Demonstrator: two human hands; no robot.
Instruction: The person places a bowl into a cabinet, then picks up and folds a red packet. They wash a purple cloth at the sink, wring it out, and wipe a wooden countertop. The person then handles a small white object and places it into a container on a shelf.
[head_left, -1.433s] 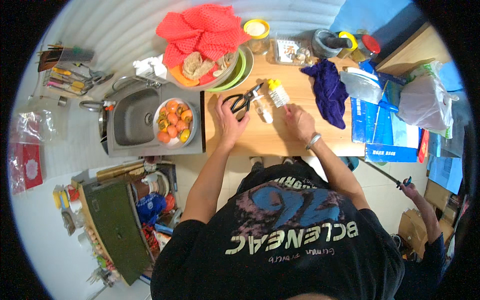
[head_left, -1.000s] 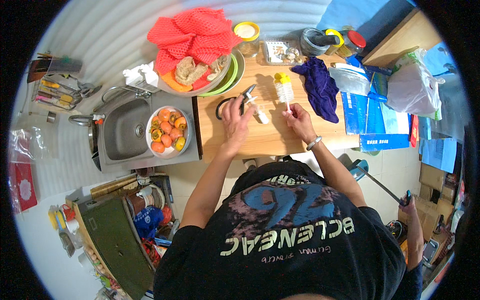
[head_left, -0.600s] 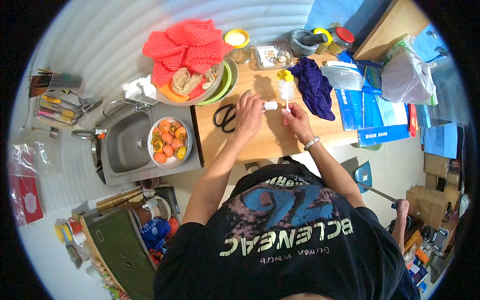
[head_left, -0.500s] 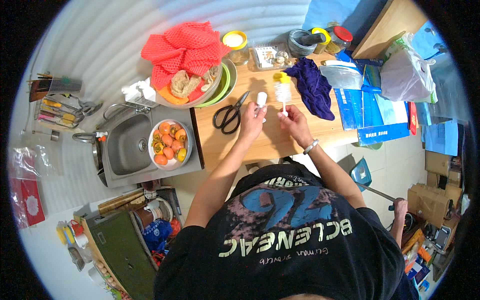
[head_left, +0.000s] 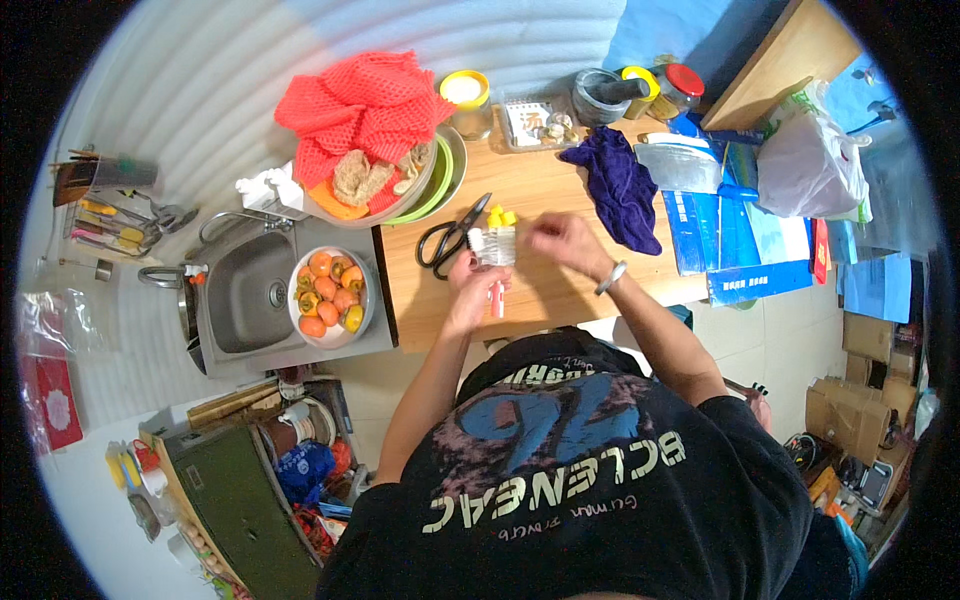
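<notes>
lifting off the counter since before — left hand (head_left: 468, 290) pinching small bottle (head_left: 497, 245), right hand (head_left: 560, 238) loosely curled.

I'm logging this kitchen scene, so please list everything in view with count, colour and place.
small bottle: one, clear with yellow cap, held over the counter
scissors: one, black, on the wooden counter
cloth: one, purple, counter's right
mesh bag: one, red, over the stacked bowls
fruit bowl: one, orange fruit, beside the sink
cleaver: one, silver, right of cloth
plastic bag: one, white, far right
left hand: holds the bottle
right hand: fingers pinched beside the bottle's cap
</notes>
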